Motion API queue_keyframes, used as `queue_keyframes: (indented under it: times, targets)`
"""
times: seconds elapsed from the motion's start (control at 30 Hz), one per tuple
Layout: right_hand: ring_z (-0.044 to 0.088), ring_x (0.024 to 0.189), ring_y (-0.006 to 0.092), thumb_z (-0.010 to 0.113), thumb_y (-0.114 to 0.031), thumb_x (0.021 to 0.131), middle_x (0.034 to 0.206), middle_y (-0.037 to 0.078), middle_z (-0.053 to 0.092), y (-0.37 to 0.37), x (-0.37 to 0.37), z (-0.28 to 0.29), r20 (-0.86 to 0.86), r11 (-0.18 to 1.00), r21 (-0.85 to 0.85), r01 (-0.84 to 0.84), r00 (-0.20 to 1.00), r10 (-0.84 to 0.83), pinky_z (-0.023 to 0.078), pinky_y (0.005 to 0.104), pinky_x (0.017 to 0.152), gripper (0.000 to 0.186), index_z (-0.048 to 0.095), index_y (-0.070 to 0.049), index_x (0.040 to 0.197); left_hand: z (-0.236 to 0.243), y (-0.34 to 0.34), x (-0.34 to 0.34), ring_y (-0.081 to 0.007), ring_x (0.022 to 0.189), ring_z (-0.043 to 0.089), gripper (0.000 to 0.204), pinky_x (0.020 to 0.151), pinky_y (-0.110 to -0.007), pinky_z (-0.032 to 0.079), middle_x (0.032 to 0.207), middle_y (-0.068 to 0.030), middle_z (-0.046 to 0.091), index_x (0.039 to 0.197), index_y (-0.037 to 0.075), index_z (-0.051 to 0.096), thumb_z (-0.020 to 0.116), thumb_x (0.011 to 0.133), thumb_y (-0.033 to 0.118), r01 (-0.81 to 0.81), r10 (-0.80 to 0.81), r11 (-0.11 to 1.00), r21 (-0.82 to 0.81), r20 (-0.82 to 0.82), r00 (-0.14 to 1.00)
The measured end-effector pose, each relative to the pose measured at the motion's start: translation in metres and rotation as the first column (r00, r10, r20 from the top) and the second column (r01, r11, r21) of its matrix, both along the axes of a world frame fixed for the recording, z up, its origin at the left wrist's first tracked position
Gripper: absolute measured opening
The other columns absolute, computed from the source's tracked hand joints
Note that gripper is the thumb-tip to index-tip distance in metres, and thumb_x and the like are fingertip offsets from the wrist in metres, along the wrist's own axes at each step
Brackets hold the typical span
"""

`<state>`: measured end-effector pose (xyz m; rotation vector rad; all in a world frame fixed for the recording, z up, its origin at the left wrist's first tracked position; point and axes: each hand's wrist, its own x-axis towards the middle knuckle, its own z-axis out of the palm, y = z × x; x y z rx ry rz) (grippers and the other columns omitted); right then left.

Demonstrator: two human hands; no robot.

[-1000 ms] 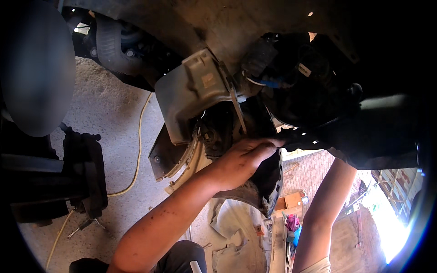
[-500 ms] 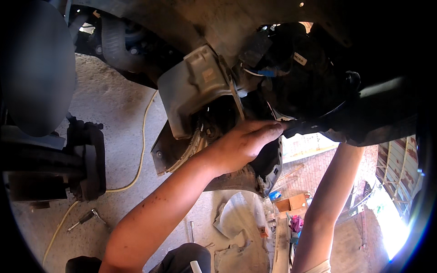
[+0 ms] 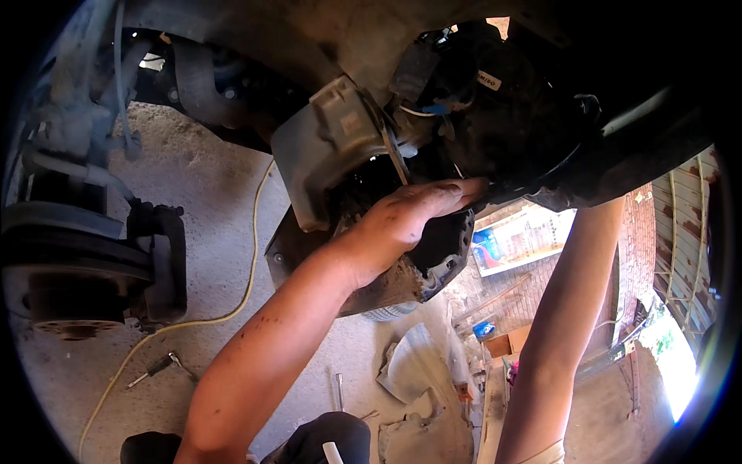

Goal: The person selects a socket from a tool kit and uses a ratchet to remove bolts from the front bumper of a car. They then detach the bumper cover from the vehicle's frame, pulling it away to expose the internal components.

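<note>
My left hand (image 3: 425,209) reaches up from the lower left, its fingers closed at the edge of a long black panel (image 3: 641,147) below a black rounded housing (image 3: 502,131) with a blue connector (image 3: 437,110). A grey moulded plastic container (image 3: 325,147) hangs just above and left of that hand, with a dark metal bracket (image 3: 440,263) beneath it. My right forearm (image 3: 564,309) rises at the right and disappears behind the black panel, so my right hand is hidden.
A brake disc hub (image 3: 77,286) fills the left edge. On the concrete floor lie a yellow cable (image 3: 249,286), a ratchet (image 3: 151,371), a socket bar (image 3: 339,390) and a crumpled liner (image 3: 417,371). Boxes (image 3: 502,348) and a brick wall show at lower right.
Both forearms and the black panel's lower edge sit higher in view than a second ago, and my left hand has moved up along with them. More of the hub assembly shows at left.
</note>
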<state>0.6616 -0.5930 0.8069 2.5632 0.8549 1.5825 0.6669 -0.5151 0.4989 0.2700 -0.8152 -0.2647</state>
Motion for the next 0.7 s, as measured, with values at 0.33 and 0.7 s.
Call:
queue_keyframes:
  times: [0.33, 0.7]
  targets:
    - [0.057, 0.116, 0.0356, 0.037, -0.034, 0.102, 0.125, 0.025, 0.061, -0.008, 0.003, 0.0, -0.005, 0.999, 0.03, -0.04, 0.999, 0.041, 0.04, 0.0375, 0.104, 0.049, 0.058, 0.002, 0.128, -0.005, 0.02, -0.002, -0.0208, 0.125, 0.056, 0.044, 0.11, -0.031, 0.037, 0.134, -0.0094, 0.062, 0.135, 0.002, 0.057, 0.048, 0.102, 0.03, -0.115, 0.108, 0.986, 0.125, 0.061, 0.992]
    - [0.057, 0.116, 0.0355, 0.036, -0.034, 0.102, 0.126, 0.025, 0.061, -0.008, 0.015, 0.001, -0.164, 0.939, 0.189, -0.286, 0.934, 0.317, 0.039, 0.0372, 0.105, 0.049, 0.058, 0.002, 0.128, 0.021, 0.024, 0.016, -0.0242, 0.135, 0.045, 0.05, 0.117, -0.04, 0.028, 0.141, -0.0142, 0.054, 0.138, -0.006, 0.049, 0.044, 0.103, 0.029, -0.202, 0.168, 0.875, 0.44, 0.115, 0.979]
